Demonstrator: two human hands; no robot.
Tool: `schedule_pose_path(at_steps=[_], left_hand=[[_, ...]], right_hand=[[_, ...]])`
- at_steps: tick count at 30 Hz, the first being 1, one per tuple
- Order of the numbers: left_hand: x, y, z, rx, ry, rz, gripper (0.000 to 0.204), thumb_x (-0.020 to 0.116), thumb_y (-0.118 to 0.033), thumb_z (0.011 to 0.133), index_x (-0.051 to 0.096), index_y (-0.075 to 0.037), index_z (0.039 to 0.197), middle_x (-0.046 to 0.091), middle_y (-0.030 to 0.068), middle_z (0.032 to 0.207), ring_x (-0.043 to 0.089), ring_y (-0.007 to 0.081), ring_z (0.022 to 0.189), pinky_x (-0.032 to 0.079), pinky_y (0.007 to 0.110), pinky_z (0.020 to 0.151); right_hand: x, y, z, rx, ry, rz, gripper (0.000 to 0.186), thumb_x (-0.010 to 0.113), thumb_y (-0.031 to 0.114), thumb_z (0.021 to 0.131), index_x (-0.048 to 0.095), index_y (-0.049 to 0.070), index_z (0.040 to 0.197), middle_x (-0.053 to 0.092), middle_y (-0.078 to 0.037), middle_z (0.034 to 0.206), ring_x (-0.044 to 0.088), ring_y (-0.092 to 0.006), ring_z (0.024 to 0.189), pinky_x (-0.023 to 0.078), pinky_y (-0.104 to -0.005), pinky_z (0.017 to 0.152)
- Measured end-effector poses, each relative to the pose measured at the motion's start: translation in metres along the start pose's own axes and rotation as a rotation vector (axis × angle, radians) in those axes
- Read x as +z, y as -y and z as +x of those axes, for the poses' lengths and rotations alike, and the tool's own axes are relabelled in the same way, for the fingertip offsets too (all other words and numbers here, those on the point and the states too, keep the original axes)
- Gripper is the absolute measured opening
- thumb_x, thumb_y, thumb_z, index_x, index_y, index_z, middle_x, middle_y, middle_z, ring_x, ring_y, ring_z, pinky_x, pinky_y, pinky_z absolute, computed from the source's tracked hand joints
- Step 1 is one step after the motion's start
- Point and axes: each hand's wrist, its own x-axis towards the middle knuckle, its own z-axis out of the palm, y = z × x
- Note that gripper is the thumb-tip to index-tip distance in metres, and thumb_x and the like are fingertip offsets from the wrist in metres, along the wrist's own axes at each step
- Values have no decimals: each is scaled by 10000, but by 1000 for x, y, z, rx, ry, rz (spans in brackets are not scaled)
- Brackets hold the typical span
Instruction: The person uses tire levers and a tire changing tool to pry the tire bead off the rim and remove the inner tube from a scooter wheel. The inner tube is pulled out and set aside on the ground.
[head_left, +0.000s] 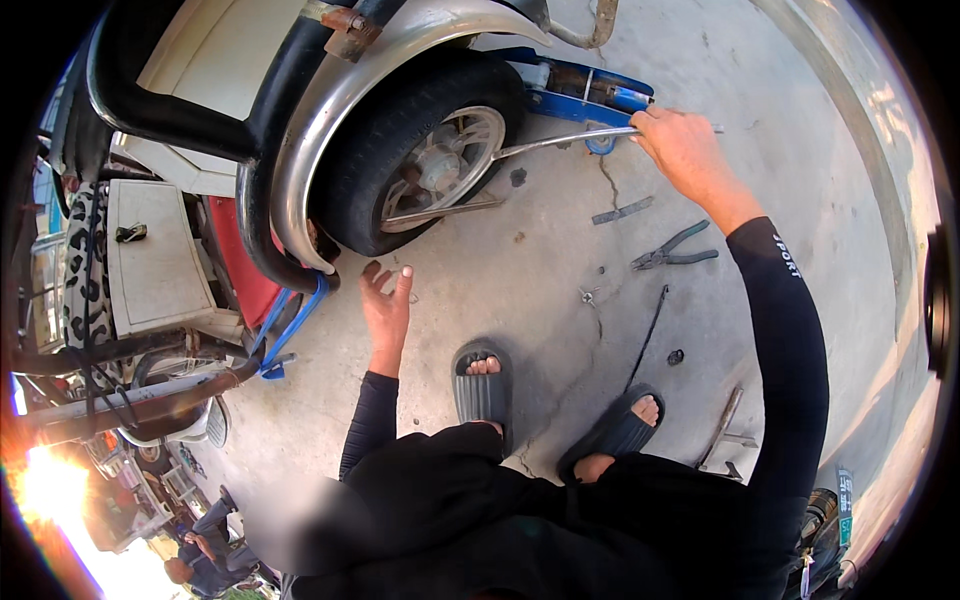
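My right hand grips a long silver metal bar whose far end rests at the rim of a black-tyred wheel under a curved chrome fender. A second thin bar lies across the lower rim. My left hand, fingers apart, is just below the tyre, holding nothing visible. Behind the wheel is a blue floor jack. On the concrete near my right hand are dark-handled pliers, a flat metal strip and a small metal piece.
A vehicle's black tube frame fills the upper left, with blue straps hanging from it and a white panel. A thin rod and a longer tool lie by my feet. Another person is at the lower left.
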Motion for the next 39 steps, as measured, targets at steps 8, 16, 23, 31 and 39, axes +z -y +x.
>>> schedule_pose_path(at_steps=[8, 16, 23, 31, 39], left_hand=[[4, -55, 51, 395, -261, -10, 888, 819, -330, 849, 308, 121, 1417, 423, 255, 1420, 413, 326, 1321, 274, 401, 1153], [11, -39, 55, 350, -217, -95, 916, 826, -347, 844, 295, 108, 1436, 417, 217, 1447, 410, 305, 1326, 269, 390, 1155], [5, -29, 53, 241, -173, -193, 876, 830, -333, 848, 316, 88, 1419, 453, 177, 1408, 455, 268, 1282, 312, 363, 1133], [13, -42, 47, 171, -206, -300, 759, 803, -296, 868, 373, 59, 1383, 479, 139, 1336, 480, 229, 1199, 344, 337, 1085], [19, -54, 39, 174, -194, -341, 840, 788, -312, 879, 283, 41, 1449, 434, 142, 1394, 435, 221, 1261, 310, 345, 1114]], right_hand=[[-85, 32, -21, 290, 170, 377, 232, 610, 271, 978, 666, 50, 1023, 655, -172, 791, 636, -386, 792, 489, -490, 697], [-104, 23, 10, 66, 109, 246, 219, 625, 253, 963, 662, 40, 931, 655, -175, 815, 634, -375, 814, 494, -492, 719], [-127, 18, 27, 37, 200, 188, 214, 618, 235, 976, 698, 46, 1036, 608, -180, 761, 598, -359, 730, 458, -460, 654], [-57, 55, 2, 211, 240, 512, 246, 587, 264, 1001, 639, 24, 998, 590, -200, 728, 596, -383, 696, 453, -471, 631], [25, 191, -44, 950, 93, 1074, 479, 632, 449, 942, 614, 2, 768, 598, -180, 624, 607, -338, 594, 464, -448, 590]])
